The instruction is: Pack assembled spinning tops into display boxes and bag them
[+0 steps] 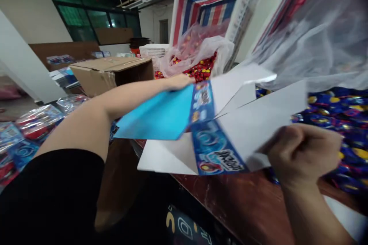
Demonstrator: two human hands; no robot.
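Note:
A folding carton (218, 141) with a printed blue band, a plain light-blue panel and white flaps is spread open, tilted, above the table's near edge. My left hand (179, 81) reaches across to its far edge and grips it beside the light-blue panel; the fingers are partly hidden. At the right, my right hand (307, 153) is closed with its thumb against a white flap of the same carton, somewhat blurred by motion.
Shiny blue wrapped pieces (333, 111) lie heaped at the right, near clear plastic sheeting (322, 42). Red wrapped pieces (201, 69) spill from a tipped striped-lined crate (244, 11). A brown cardboard box (109, 65) stands behind my left arm, with bagged packs (40, 120) at the left. The table (230, 195) is reddish.

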